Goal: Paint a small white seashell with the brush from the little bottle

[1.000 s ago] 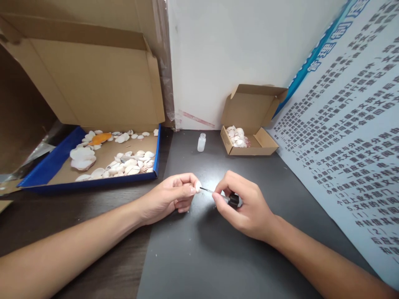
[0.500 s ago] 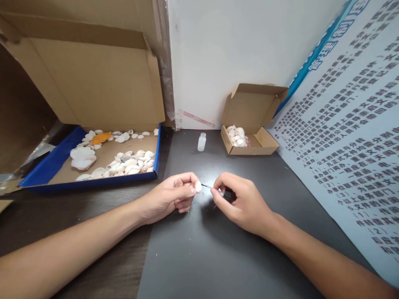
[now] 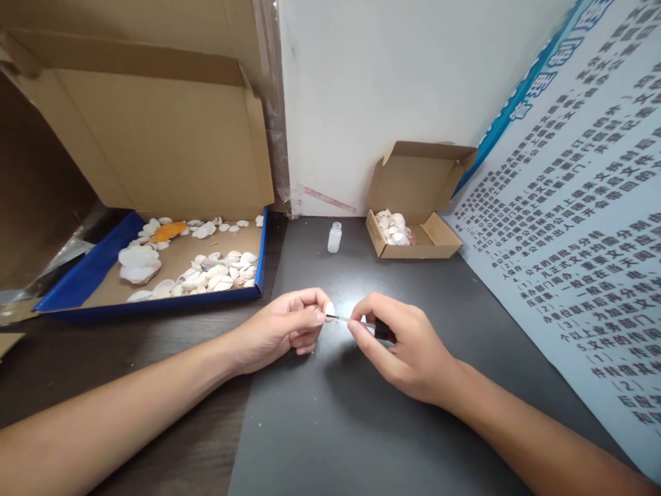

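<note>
My left hand (image 3: pixel 281 331) rests on the dark table (image 3: pixel 361 427), fingers curled, pinching a small white shell (image 3: pixel 329 311) between thumb and forefinger. My right hand (image 3: pixel 403 344) is closed around a thin brush with a black cap (image 3: pixel 383 331); its tip touches the shell. A small clear bottle (image 3: pixel 334 237) stands uncapped behind the hands, near the wall.
A large blue-edged cardboard box (image 3: pixel 155 303) at left holds several white shells and one orange one (image 3: pixel 168 230). A small open carton (image 3: pixel 444 238) with shells sits at back right. A printed poster (image 3: pixel 583 227) leans along the right side.
The right hand shifted the brush slightly along the shell, moving up and back down; the left hand stayed nearly still with the shell.
</note>
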Demonstrator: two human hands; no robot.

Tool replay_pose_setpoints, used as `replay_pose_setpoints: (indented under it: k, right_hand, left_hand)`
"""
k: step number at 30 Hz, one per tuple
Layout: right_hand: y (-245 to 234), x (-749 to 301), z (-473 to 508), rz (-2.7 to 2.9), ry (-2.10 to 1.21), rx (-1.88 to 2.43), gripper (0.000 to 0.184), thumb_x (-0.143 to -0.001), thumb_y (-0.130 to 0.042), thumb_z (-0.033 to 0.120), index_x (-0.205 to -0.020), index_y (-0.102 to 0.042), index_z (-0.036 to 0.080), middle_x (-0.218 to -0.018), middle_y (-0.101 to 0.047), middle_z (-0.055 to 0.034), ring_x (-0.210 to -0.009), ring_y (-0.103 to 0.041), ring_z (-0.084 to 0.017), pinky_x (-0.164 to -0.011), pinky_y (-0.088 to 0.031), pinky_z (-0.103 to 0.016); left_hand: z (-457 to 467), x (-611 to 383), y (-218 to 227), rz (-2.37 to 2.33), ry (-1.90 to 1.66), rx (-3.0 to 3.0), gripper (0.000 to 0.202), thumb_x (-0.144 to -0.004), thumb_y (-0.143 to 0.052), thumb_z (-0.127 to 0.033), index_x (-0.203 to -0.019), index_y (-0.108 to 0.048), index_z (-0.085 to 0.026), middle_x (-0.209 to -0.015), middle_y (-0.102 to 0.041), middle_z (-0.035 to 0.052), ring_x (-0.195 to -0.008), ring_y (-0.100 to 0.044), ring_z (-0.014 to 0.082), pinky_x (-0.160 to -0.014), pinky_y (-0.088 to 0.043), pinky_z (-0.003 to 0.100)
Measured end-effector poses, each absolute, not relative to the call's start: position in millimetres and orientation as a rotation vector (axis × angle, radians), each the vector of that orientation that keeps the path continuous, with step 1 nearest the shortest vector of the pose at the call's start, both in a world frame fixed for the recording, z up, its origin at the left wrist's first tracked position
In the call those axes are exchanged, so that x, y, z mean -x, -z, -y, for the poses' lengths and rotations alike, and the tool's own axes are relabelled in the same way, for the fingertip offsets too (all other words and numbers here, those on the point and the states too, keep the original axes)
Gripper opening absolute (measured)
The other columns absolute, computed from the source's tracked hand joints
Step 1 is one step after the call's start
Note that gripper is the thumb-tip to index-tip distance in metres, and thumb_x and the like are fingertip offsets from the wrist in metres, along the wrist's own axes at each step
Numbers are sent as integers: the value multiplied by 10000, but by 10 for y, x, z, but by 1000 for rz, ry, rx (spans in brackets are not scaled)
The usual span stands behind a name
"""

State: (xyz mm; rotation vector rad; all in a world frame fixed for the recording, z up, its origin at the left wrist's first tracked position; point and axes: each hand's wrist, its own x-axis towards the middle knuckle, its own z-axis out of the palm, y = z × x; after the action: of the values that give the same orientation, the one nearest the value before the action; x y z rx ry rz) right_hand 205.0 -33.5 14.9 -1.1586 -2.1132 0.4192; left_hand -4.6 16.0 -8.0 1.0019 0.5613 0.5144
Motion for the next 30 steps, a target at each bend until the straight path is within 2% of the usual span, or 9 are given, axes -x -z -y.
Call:
replay_pose_setpoints:
  k: [3, 8, 13, 18, 22, 27, 30]
  right_hand:
    - [-146, -2057, 327, 2091, -402, 1263, 119, -917, -530, 205, -802, -561, 203, -676, -582, 21, -556, -477, -112, -528, -349, -241]
    - [-143, -2061, 335, 2075, -404, 1102, 101, -913, -537, 202, -816, -565, 199, -676, -575, 24, -555, -474, -103, -534, -355, -232]
    - [-129, -2059, 323, 2061, -428, 1302, 119, -909, -548, 216, -791, -560, 202, -638, -554, 37, -526, -449, -99, -515, -334, -234]
    - [-135, -2060, 331, 2099, -433, 1139, 92, -908, -544, 202, -821, -572, 194, -673, -569, 36, -534, -448, -88, -530, -344, -224]
    - [-125, -2069, 321, 2074, -400, 1300, 106, -904, -553, 201, -800, -572, 194, -668, -567, 38, -540, -448, -91, -526, -330, -229]
    - [-131, -2071, 325, 2091, -422, 1132, 88, -900, -549, 196, -814, -571, 190, -690, -567, 34, -569, -465, -90, -554, -356, -219]
    - [-128, -2077, 311, 2098, -404, 1263, 87, -890, -562, 187, -803, -572, 191, -688, -569, 36, -557, -453, -90, -541, -338, -227]
  left_hand:
    - [-154, 41, 71, -571, -519, -1006, 144, -878, -637, -294, -864, -536, -192, -560, -345, -85, -495, -272, 71, -495, -296, 195]
    - [-154, 36, 66, -572, -521, -992, 136, -884, -629, -291, -875, -530, -199, -551, -331, -90, -488, -266, 70, -490, -297, 191]
    - [-156, 36, 69, -596, -516, -998, 137, -879, -631, -283, -865, -525, -198, -552, -332, -88, -492, -274, 70, -496, -305, 190]
    - [-153, 35, 67, -589, -520, -980, 121, -875, -626, -272, -862, -529, -201, -546, -330, -89, -486, -276, 69, -500, -311, 188]
    - [-152, 34, 64, -600, -516, -990, 121, -874, -625, -261, -849, -525, -196, -550, -330, -89, -486, -277, 67, -500, -315, 187]
    - [-158, 34, 88, -564, -513, -1009, 134, -884, -625, -271, -861, -514, -201, -543, -321, -96, -484, -282, 66, -497, -311, 187]
    - [-161, 37, 98, -553, -513, -1030, 141, -889, -627, -274, -861, -511, -198, -555, -333, -95, -487, -291, 63, -498, -316, 187]
